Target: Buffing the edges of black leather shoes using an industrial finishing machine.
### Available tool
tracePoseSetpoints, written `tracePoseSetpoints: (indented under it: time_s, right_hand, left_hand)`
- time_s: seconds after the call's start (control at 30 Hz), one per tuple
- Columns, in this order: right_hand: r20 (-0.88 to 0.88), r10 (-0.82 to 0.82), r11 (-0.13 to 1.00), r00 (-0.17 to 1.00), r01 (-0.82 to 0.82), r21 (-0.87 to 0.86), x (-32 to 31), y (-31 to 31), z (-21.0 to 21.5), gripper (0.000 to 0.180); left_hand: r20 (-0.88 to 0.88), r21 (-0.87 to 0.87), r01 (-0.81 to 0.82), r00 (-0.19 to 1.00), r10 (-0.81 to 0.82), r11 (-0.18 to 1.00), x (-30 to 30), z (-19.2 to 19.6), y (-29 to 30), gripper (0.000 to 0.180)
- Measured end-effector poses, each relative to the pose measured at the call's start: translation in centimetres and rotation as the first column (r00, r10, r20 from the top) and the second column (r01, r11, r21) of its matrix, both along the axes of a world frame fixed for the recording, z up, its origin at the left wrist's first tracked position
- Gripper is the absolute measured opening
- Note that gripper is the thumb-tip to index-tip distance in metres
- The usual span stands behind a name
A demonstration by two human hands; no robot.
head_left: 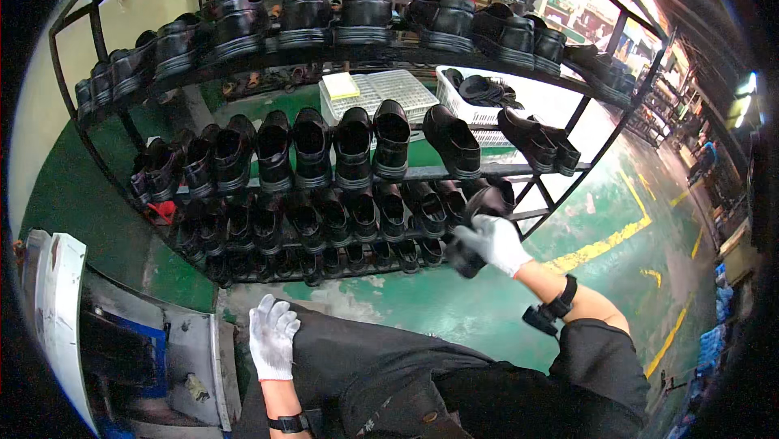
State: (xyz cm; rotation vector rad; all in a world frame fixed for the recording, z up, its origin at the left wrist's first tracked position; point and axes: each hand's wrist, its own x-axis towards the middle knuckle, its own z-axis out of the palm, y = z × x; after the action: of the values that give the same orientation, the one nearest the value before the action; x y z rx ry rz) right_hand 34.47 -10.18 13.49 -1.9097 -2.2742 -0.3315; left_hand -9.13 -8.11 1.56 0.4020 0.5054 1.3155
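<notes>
My right hand (497, 244), in a white knit glove, grips a black shoe (464, 259) at the right end of the rack's lower shelves. The shoe is blurred and partly covered by my fingers, and another dark shoe (489, 198) shows just beyond them. My left hand (274, 337), also gloved in white, is beside my thigh with its fingers loosely apart and nothing in it. Before me stands a black metal rack (519, 167) with rows of black shoes (355, 147) on several shelves.
Behind the rack are a white crate (377, 96) with a yellow pad (341, 86) and a white basket (479, 114) of dark shoe parts. A grey machine (154, 309) stands close on my left. Yellow lines (600, 244) mark the green floor at right.
</notes>
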Motion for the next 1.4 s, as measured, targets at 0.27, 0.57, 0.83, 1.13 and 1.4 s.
tracePoseSetpoints:
  time_s: [0.27, 0.57, 0.83, 1.13, 1.4]
  right_hand:
    - [-0.661, 0.57, 0.516, 0.488, -0.839, -0.175, -22.3, 0.8, 1.7, 0.02]
    - [-0.889, -0.252, 0.143, 0.383, -0.894, -0.425, -46.3, 3.2, -10.1, 0.022]
    - [-0.174, -0.961, -0.222, 0.213, -0.975, 0.032, -60.9, 5.3, -11.3, 0.047]
    - [0.444, -0.866, -0.07, 0.23, -0.935, 0.347, -68.8, 14.7, -24.8, 0.037]
    - [0.941, 0.156, 0.234, 0.301, -0.937, 0.261, -70.9, 13.2, -23.5, 0.039]
  left_hand:
    - [0.294, -0.053, -0.068, 0.952, 0.081, 0.996, -0.7, 0.5, -1.1, 0.064]
    - [0.048, -0.121, -0.849, 0.513, 0.857, 0.515, -16.1, -3.2, -5.9, 0.065]
    - [0.077, -0.215, -0.873, 0.431, 0.899, 0.437, -25.9, -4.7, -6.1, 0.071]
    - [0.087, -0.322, -0.873, 0.357, 0.93, 0.365, -33.5, -5.9, -2.2, 0.071]
    - [-0.07, -0.293, -0.905, 0.343, 0.937, 0.309, -36.7, -7.4, -4.7, 0.066]
